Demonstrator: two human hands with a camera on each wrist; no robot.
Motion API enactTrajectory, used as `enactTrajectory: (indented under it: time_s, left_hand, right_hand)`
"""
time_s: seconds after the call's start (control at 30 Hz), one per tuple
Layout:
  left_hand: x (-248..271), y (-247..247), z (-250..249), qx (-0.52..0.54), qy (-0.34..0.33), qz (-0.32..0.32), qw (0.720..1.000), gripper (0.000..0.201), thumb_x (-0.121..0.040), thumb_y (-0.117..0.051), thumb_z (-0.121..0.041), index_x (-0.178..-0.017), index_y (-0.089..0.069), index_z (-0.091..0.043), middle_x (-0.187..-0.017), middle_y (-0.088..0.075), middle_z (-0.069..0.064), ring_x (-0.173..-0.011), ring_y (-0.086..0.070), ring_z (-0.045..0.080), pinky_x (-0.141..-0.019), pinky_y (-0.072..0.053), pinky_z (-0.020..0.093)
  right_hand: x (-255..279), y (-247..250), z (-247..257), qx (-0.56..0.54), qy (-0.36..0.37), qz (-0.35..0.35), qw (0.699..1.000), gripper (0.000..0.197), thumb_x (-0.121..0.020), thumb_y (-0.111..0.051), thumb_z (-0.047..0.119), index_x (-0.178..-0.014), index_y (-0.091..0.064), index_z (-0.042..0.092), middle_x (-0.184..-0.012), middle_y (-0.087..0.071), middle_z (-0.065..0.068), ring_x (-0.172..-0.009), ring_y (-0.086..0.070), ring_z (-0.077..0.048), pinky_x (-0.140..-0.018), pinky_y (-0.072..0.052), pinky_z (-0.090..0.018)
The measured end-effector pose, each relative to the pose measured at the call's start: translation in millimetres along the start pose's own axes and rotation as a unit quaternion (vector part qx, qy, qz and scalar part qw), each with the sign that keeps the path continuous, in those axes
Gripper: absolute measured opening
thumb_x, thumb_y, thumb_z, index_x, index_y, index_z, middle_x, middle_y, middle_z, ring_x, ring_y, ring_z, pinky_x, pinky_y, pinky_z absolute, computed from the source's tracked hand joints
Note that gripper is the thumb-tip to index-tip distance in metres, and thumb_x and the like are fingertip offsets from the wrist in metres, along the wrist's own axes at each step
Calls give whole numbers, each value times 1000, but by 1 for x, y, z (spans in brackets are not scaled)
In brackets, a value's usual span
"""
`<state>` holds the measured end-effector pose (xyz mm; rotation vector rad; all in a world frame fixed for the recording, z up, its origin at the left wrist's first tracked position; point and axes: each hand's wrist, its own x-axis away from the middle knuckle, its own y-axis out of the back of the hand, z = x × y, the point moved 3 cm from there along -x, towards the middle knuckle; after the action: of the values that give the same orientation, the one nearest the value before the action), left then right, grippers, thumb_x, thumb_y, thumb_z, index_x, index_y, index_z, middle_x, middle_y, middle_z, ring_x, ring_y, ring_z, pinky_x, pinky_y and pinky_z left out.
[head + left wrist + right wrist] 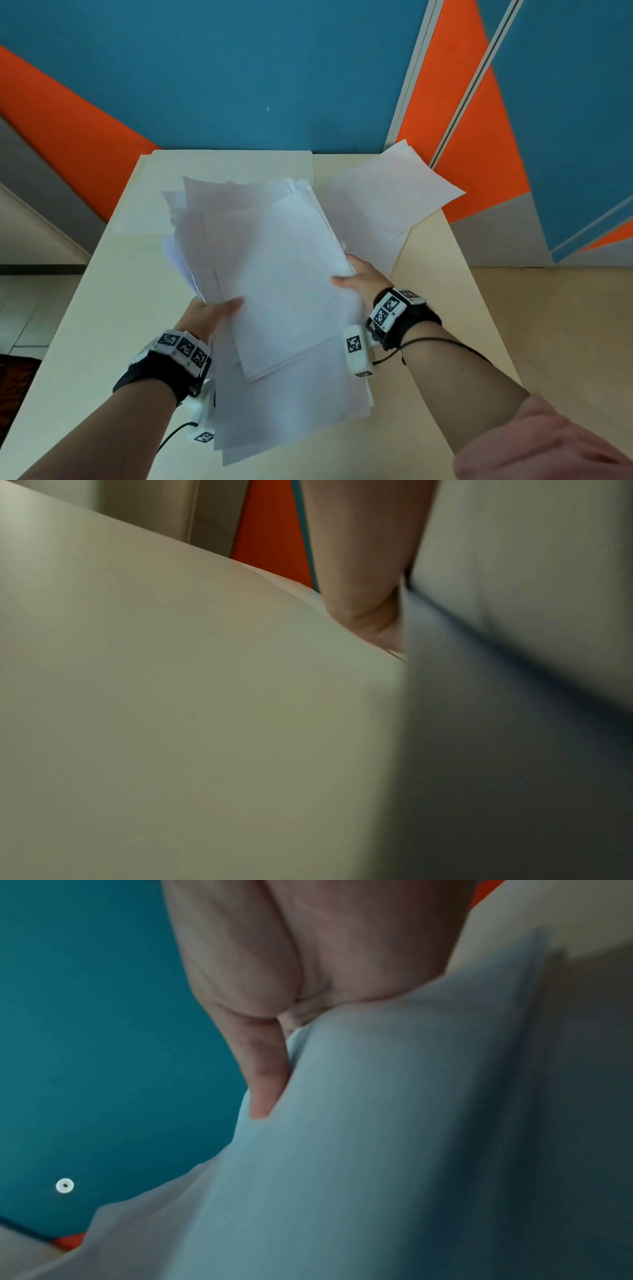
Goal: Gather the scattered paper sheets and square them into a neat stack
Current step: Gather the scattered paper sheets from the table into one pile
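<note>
A loose, uneven bundle of white paper sheets [274, 284] is lifted above the cream table [113, 329], its edges fanned out of line. My left hand [212, 313] grips the bundle's left edge, thumb on top. My right hand [359, 279] grips the right edge, thumb on the top sheet. In the right wrist view the fingers [263, 1085] curl round the bluish paper [394, 1150]. The left wrist view shows a finger [363, 588] against blurred paper [514, 669]. More sheets [387, 198] lie on the table's far right corner, overhanging its edge.
Another pale sheet [222, 164] lies flat at the table's far edge. Behind the table stands a blue and orange wall [239, 68]. Floor shows on both sides of the table.
</note>
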<state>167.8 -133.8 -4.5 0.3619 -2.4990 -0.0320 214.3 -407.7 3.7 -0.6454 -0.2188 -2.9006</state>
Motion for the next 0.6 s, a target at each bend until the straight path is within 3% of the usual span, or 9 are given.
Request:
enactTrajectory:
  time_s: [0.03,0.1,0.17,0.27,0.37,0.43,0.53,0.6]
  left_hand:
    - [-2,-1,1,2,-6,-2,1000,34,-80,-67,-2,-111,-60,9,-64,-73,3,-52,-67,16,-54,-52,25]
    - [-11,0,1,20,-11,-23,999,31,-80,-65,3,-110,-60,6,-72,-73,11,-58,-64,24,-57,-50,28]
    - [-18,4,0,50,-8,-35,998,29,-81,-63,4,-109,-60,1,-65,-70,6,-67,-60,23,-62,-48,30]
    - [-28,13,0,54,-11,-43,998,23,-80,-64,4,-102,-63,-1,-53,-69,-3,-66,-62,23,-71,-51,35]
    - [-37,25,2,60,-7,-50,997,9,-79,-65,2,-86,-64,-4,-48,-69,-5,-47,-67,14,-61,-55,32]
    - [-42,29,2,66,-9,-52,996,8,-79,-66,1,-84,-64,-6,-51,-70,-3,-46,-67,14,-63,-52,32]
    - [-47,31,2,67,-9,-57,996,10,-79,-65,0,-80,-64,-10,-61,-71,4,-53,-67,20,-66,-50,32]
    - [-51,31,2,71,-10,-53,996,11,-80,-65,0,-81,-64,-11,-60,-71,2,-47,-67,13,-64,-51,31]
  right_hand:
    - [-2,1,3,2,5,10,1000,39,-82,-63,3,-119,-58,14,-117,-66,-11,-107,-63,-28,-100,-46,-40]
    - [-9,3,8,27,23,16,999,30,-88,-58,12,-118,-57,14,-108,-65,-7,-100,-62,-24,-92,-48,-33]
    - [-22,14,10,141,46,-33,988,36,-92,-52,22,-127,-51,14,-111,-56,-5,-104,-56,-21,-87,-44,-27]
    - [-42,44,1,364,16,-121,923,51,-93,-47,29,-142,-33,22,-144,-34,-10,-131,-36,-27,-106,-33,-39]
    - [-50,62,-17,488,-48,-85,867,50,-96,-38,36,-145,-26,32,-158,-13,1,-144,-13,-22,-113,-23,-44]
    - [-51,68,-25,500,-43,-73,862,45,-96,-36,34,-141,-35,31,-157,-17,2,-144,-14,-19,-111,-21,-47]
    - [-42,79,-27,478,-1,-109,871,32,-94,-41,26,-122,-57,19,-140,-42,-5,-132,-37,-23,-103,-32,-46]
    - [-35,88,-26,514,-12,-132,848,32,-95,-37,29,-111,-60,13,-127,-50,-6,-121,-45,-26,-94,-34,-41]
